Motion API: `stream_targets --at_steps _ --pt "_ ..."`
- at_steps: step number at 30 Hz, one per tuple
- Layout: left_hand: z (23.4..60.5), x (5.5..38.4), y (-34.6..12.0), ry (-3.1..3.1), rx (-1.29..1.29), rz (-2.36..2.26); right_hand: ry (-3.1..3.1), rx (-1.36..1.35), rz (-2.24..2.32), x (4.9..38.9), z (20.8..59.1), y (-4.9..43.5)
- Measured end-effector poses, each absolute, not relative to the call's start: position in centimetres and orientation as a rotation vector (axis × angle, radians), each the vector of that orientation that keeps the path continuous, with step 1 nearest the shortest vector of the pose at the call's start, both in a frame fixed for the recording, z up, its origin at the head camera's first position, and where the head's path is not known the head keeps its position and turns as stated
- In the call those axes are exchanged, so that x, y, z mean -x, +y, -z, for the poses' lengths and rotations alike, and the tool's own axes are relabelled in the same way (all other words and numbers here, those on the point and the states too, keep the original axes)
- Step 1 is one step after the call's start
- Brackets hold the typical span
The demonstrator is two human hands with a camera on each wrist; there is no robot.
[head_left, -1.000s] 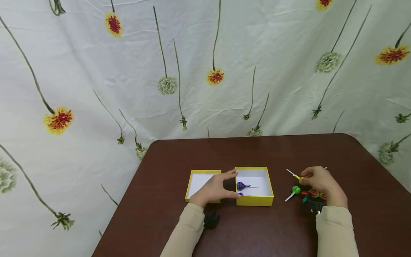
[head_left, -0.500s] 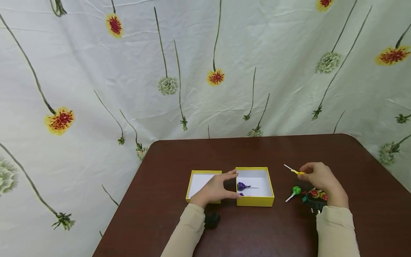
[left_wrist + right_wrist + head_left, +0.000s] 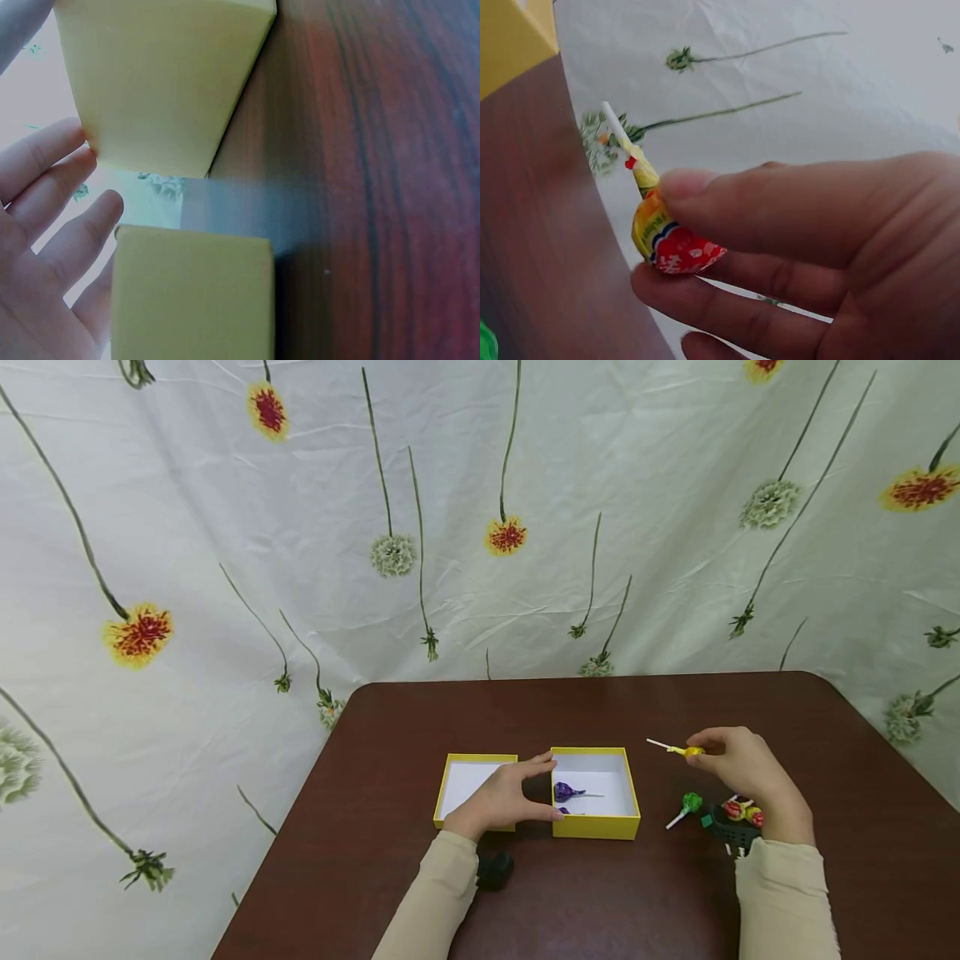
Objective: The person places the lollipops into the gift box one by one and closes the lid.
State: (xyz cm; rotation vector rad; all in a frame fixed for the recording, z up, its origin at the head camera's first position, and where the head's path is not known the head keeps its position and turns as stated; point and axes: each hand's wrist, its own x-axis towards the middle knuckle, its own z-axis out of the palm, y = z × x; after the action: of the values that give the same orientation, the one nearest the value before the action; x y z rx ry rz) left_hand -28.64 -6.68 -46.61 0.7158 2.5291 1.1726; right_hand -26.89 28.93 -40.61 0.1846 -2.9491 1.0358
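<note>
My right hand [image 3: 750, 768], raised above the table's right side, pinches a yellow-and-red wrapped lollipop [image 3: 671, 236] between thumb and fingers. Its white stick points left in the head view. My left hand [image 3: 498, 797] rests at the left side of an open yellow box [image 3: 596, 828] with a white inside. Its thumb and fingertips touch the rim, fingers spread and fairly straight. A purple lollipop [image 3: 567, 792] lies in this box, and part of another purple one shows by the near wall. Below the right hand lie a green lollipop [image 3: 691, 803] and a small dark basket [image 3: 731, 832] with several lollipops.
A shallower yellow box or lid [image 3: 465, 781] with a white inside lies left of the box, partly behind the left hand. A black object [image 3: 495, 872] sits by the left wrist. The brown table [image 3: 600, 902] meets a flowered cloth [image 3: 450, 485] behind.
My right hand has lifted the yellow-and-red lollipop up from beside the basket and moved it left. Its stick has tilted nearer level. The left hand and box have stayed put.
</note>
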Motion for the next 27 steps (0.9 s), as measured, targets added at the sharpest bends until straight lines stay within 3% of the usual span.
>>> stream_targets --at_steps 27 --pt "46.6 28.7 -6.7 2.538 -0.714 -1.149 -2.821 -0.422 -1.14 26.7 38.8 24.8"
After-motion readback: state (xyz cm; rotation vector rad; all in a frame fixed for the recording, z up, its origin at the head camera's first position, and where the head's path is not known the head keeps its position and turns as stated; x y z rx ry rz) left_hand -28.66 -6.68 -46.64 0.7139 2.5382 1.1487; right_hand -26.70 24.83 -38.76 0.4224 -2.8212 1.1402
